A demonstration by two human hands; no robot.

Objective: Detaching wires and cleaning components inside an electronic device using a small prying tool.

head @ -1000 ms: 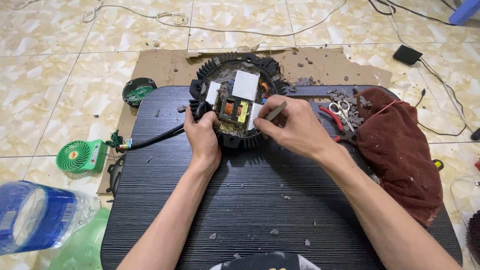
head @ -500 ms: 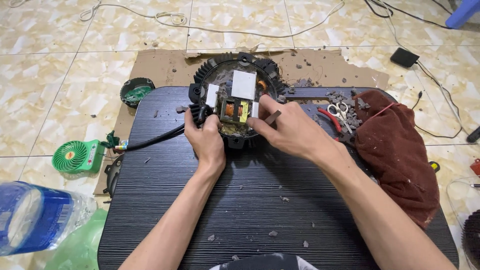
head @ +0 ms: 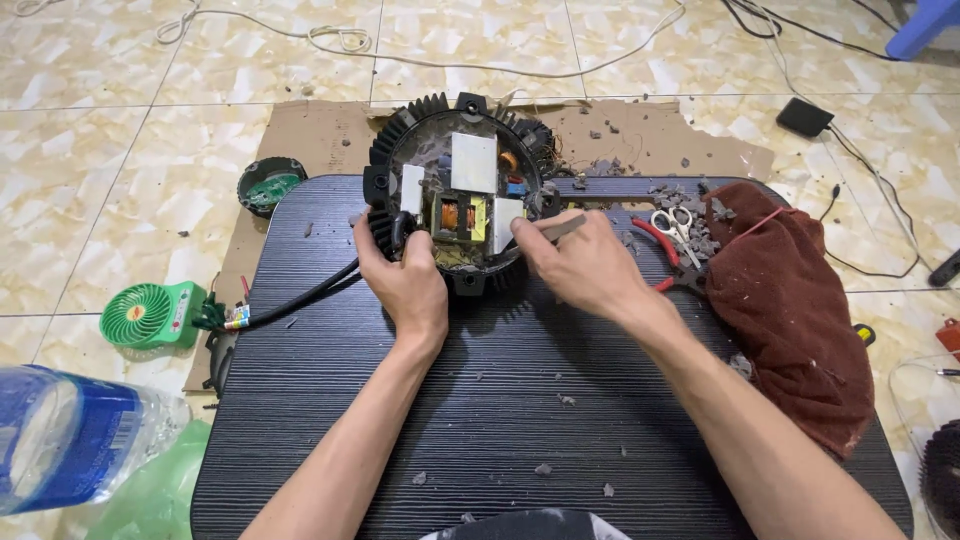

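Observation:
A round black finned housing (head: 385, 150) lies at the far edge of a black ribbed board (head: 480, 400), its inside showing a circuit with white blocks and a yellow transformer (head: 460, 217). My left hand (head: 405, 282) grips the housing's near-left rim beside a black cable (head: 300, 298). My right hand (head: 580, 262) pinches a thin grey metal tool (head: 563, 227) whose tip touches the circuit's right side.
Red-handled pliers and small scissors (head: 678, 228) lie by a dark red cloth (head: 795, 310) on the board's right. A green mini fan (head: 150, 314), a round green part (head: 270, 187) and a plastic water bottle (head: 70, 440) sit at left. Grey debris dots the board; cardboard lies beneath.
My right hand has shifted slightly left with the tool, toward the circuit's right edge. My left hand stays on the housing rim.

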